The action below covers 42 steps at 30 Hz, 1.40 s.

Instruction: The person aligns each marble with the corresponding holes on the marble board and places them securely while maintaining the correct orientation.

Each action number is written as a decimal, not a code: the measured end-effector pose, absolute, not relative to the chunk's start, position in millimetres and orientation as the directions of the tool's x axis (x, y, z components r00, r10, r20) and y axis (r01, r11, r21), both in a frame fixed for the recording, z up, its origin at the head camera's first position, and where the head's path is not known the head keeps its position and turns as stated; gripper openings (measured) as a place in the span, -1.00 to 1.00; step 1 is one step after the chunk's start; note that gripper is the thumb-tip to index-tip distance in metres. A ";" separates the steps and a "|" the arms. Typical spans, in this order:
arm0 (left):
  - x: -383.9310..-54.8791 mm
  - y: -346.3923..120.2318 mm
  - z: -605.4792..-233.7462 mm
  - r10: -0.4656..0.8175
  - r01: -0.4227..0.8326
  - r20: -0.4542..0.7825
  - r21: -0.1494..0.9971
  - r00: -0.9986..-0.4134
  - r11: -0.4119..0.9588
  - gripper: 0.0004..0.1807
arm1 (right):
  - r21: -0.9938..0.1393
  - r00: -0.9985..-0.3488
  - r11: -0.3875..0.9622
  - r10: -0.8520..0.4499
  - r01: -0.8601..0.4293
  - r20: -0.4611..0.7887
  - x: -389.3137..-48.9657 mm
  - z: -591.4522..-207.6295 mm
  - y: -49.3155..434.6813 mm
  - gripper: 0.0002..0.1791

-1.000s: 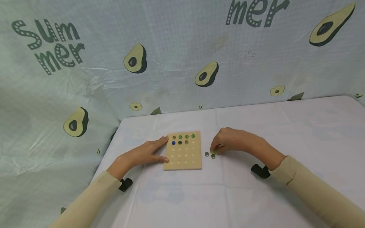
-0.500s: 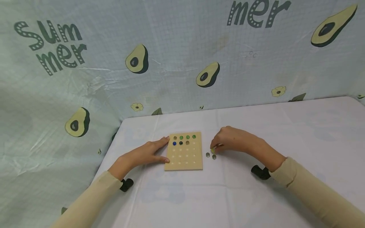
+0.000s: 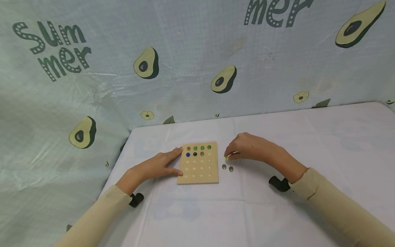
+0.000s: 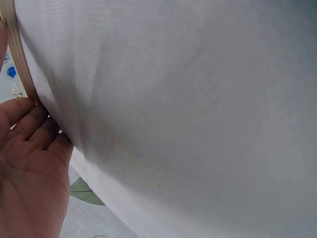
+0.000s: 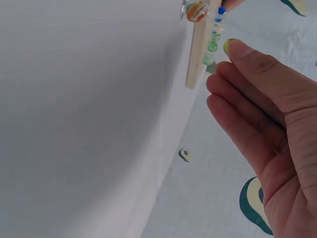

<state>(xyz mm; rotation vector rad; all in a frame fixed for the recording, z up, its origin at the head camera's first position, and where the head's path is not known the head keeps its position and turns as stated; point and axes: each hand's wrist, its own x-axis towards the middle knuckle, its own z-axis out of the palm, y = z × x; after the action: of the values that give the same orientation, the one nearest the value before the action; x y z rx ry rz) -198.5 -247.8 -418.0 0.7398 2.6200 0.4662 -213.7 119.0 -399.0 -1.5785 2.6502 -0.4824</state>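
A square wooden board (image 3: 197, 180) with rows of shallow hollows lies on the table. Marbles fill its back row, green ones and a brownish one. The row before it holds a blue marble (image 3: 188, 154), a dark one and a brownish one, with its rightmost hollow bare. My left hand (image 3: 157, 166) rests along the board's left edge, thumb and fingers spread. To the right of the board, my right hand (image 3: 248, 147) pinches a yellow-green marble (image 3: 226, 158) between thumb and fingertips; in the right wrist view the thumb covers most of this marble (image 5: 227, 47).
Two clear-looking marbles (image 3: 224, 166) lie on the white tablecloth (image 3: 216, 212) near the board's right edge. Close up in the right wrist view, one marble (image 5: 196, 11) has orange stripes. A curtain (image 3: 185, 61) printed with avocados hangs behind the table.
My right hand has lifted the yellow-green marble away from beside the two loose ones and carried it slightly left and back, toward the board. The left hand stays on the board's edge.
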 end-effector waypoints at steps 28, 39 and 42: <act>-199.2 -245.9 -416.2 0.547 0.429 -0.267 0.393 -0.793 0.813 0.17 | -0.358 -0.581 0.512 -0.806 -0.781 0.115 -225.2 -382.6 80.3 -0.85; -198.8 -244.8 -415.1 0.545 0.426 -0.273 0.392 -0.793 0.816 0.18 | -0.389 -0.618 0.535 -0.777 -0.750 0.124 -228.5 -385.6 71.5 -0.85; -198.2 -245.1 -415.5 0.543 0.421 -0.273 0.397 -0.794 0.815 0.17 | -0.407 -0.632 0.544 -0.767 -0.734 0.115 -228.6 -386.7 68.7 -0.84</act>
<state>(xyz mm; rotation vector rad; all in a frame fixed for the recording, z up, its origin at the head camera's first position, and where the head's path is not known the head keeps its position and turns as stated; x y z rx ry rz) -198.2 -245.1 -415.5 0.7258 2.6229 0.4497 -228.6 68.7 -386.7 -1.3106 2.6922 -0.6533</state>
